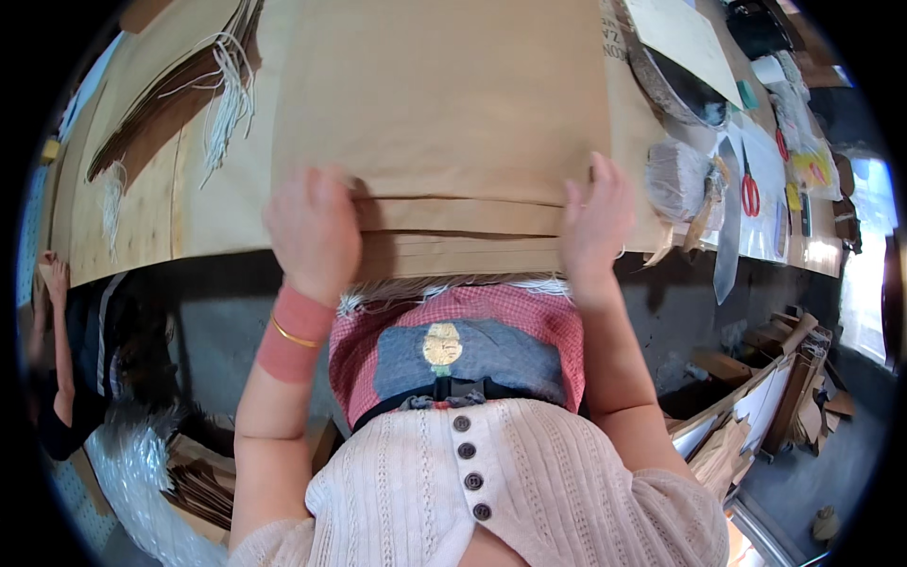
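Head view: a stack of brown paper sheets (444,123) lay on the tabletop (123,227) at its near edge. The left hand (312,231) and right hand (595,222) were pressed on it, fingers curled over the folded edge. Light, floppy, best gripped at the edges. One pair of scissors (749,194) was seen.

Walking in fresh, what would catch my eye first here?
Probably the big stack of brown paper sheets filling the table's middle, with the left hand and right hand pressing on its folded near edge. Next, the red-handled scissors on the right, and white string bundles at the upper left.
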`<move>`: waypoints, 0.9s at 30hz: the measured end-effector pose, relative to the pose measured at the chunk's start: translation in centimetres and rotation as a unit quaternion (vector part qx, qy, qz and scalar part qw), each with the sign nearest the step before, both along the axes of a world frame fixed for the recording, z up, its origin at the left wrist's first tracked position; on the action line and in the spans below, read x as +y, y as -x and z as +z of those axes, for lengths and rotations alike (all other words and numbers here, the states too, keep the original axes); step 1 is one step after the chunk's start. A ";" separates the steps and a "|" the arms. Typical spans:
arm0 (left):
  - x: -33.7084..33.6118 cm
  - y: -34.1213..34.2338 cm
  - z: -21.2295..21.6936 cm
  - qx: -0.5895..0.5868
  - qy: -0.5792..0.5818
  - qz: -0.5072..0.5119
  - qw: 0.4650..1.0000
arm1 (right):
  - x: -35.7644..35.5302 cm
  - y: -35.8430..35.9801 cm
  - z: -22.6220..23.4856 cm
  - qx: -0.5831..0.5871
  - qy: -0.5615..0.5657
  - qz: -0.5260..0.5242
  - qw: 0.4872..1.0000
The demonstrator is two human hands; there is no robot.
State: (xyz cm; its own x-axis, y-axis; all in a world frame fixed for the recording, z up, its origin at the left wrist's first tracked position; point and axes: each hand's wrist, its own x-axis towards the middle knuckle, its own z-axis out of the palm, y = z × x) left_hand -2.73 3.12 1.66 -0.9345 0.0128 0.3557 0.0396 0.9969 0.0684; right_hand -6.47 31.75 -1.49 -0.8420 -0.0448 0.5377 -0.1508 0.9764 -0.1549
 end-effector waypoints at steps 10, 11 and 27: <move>-1.3 -0.9 -2.0 -0.113 -0.026 -0.074 0.990 | 0.9 -3.0 -0.5 -0.168 0.050 0.035 0.984; -2.0 -0.8 -2.4 -0.102 -0.047 -0.077 0.991 | 2.0 -3.2 -0.9 -0.152 0.099 0.011 0.983; -4.2 -4.2 -0.2 -0.253 -0.731 0.015 0.634 | 8.1 -2.4 0.0 -0.264 0.336 0.032 0.904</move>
State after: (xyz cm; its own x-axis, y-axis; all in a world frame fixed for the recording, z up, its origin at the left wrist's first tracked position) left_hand 1.42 -1.10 1.48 -0.9259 -0.0048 -0.3777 -0.3730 -0.1469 0.9161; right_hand -4.11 39.82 -1.54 -0.9963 0.0848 -0.0145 0.0647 0.6274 -0.7760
